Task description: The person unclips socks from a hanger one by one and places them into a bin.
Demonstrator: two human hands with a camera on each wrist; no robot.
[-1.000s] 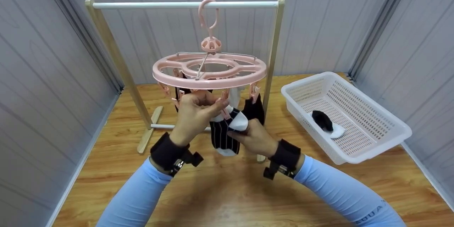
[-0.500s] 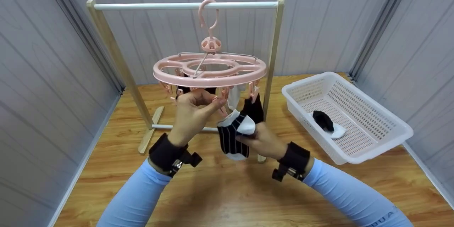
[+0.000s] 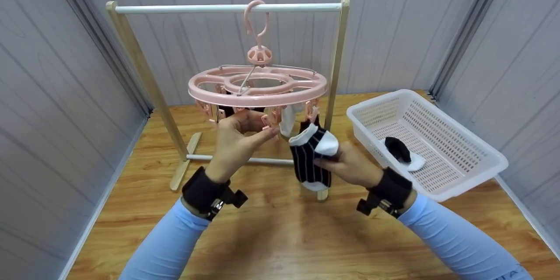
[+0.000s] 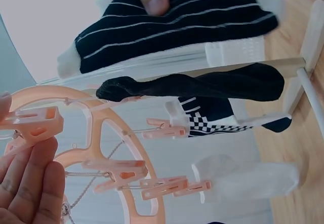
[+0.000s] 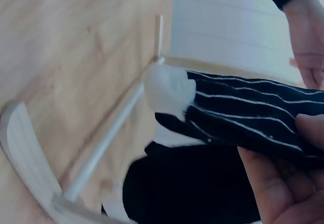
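Just right of centre in the head view, the right hand [image 3: 352, 167] pinches a black pin-striped ankle sock [image 3: 311, 159] with white cuff and toe, thumb and fingers closed on it, so it hangs free below and to the right of the pink clip hanger [image 3: 258, 86], touching no clip. At centre, the left hand [image 3: 236, 142] squeezes one pink clip [image 4: 31, 125] between thumb and fingers, under the ring's near edge. The hanger hooks over the white rail of a wooden rack [image 3: 227, 7]. By my reading the unpegging is partway through: one black-and-white sock [image 3: 404, 153] already lies in the white perforated basket [image 3: 463, 179] at right, the striped one is off but not yet dropped in, and a black sock [image 4: 202, 86], a checkered sock [image 4: 223, 123] and a white sock [image 4: 253, 181] remain clipped.
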